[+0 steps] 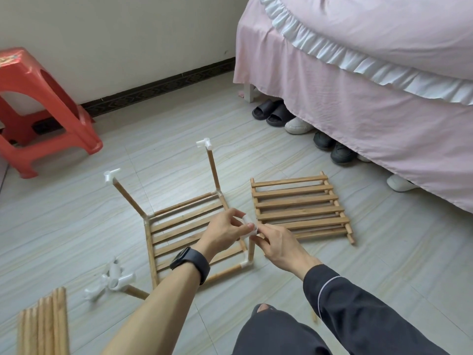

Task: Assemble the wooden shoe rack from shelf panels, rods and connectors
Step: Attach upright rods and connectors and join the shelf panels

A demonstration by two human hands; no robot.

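**A:** Item one, hands?

**B:** Left hand (225, 231), black smartwatch (190, 262) on the wrist: thumb and fingertips pinch a white connector (249, 224). Right hand (279, 245), dark sleeve (358, 311): fingertips pinch the same connector from the opposite side.

**A:** Location of that connector?

**B:** At the top of the near-right upright rod (251, 249). I cannot tell whether it is seated on the rod.

**A:** Item two, the frame?

**B:** One framed shelf panel (189, 226) flat on the tiled floor (384, 252), white joints at its corners. Far-left upright rod (129, 198) carries a top connector (110, 175). Far-right upright rod (213, 170) carries a top connector (204, 143). Both rods lean slightly.

**A:** Spare stock?

**B:** Slatted shelf panels (302, 206), stacked, just right of the frame. Loose connectors (112, 280) in a cluster by the frame's near-left corner, a short rod (135, 292) beside them. Bundle of rods (43, 326) at the lower left edge.

**A:** Surroundings?

**B:** Red plastic stool (38, 108) at left, by the wall. Bed (358, 111) with pink skirt at right. Under its edge: black slippers (271, 112), a white shoe (298, 125), dark shoes (332, 147).
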